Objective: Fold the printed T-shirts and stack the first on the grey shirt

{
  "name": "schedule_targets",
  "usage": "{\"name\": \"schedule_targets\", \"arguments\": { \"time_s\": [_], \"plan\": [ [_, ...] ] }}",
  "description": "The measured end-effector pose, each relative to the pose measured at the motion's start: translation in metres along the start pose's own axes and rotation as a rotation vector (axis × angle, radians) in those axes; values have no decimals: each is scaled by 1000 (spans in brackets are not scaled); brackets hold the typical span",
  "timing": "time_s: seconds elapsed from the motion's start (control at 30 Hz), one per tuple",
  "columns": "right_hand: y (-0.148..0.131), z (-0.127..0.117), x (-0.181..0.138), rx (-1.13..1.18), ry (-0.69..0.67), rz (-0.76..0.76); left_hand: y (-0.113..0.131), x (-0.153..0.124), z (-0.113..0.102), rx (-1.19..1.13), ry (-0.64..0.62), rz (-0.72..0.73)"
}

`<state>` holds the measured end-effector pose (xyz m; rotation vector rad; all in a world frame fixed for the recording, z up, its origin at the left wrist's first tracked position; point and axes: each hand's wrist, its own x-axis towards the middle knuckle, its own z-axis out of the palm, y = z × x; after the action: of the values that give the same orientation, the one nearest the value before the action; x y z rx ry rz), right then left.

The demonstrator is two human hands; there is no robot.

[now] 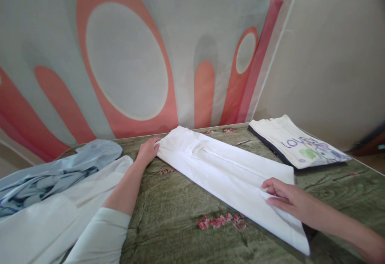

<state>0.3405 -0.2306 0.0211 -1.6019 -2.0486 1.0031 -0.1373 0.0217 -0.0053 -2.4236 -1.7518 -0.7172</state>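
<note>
From the head camera we see a folded white garment (222,171) lying across the green table (168,216). Our left hand (147,151) pinches its far end and our right hand (284,198) lies flat and open on its near part. A clothes pile (45,191) lies to the left and a folded printed shirt (300,145) to the right, both clear of the garment.

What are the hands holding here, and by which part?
The left hand grips the folded white garment at its far end; the right hand rests flat on it toward the nearer end, pressing rather than gripping.
</note>
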Motion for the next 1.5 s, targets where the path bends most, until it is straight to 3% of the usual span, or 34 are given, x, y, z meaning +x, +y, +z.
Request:
{"name": "schedule_targets", "arguments": {
  "time_s": [0.2, 0.47, 0.93, 1.1, 1.23, 1.37, 1.5],
  "plan": [
    [0, 3, -3, -105, 75, -2, 10, -1, -5, -32, 6, -87],
    [28, 11, 6, -155, 198, -79, 3, -8, -11, 35, 44, -229],
    [12, 3, 7, -254, 66, -26, 6, -10, -21, 135, 53, -267],
    [-1, -1, 5, -261, 70, -38, 43, -5, -32, 150, 132, -54],
    [-1, 0, 4, -250, 80, -41, 98, -2, -24, -145, -54, 164],
    [0, 0, 4, -223, 90, -36, 148, 3, -7, -204, -103, 131],
    [-4, -2, 4, -241, 79, -27, 176, 15, 10, -97, -216, -70]
  ]
}}
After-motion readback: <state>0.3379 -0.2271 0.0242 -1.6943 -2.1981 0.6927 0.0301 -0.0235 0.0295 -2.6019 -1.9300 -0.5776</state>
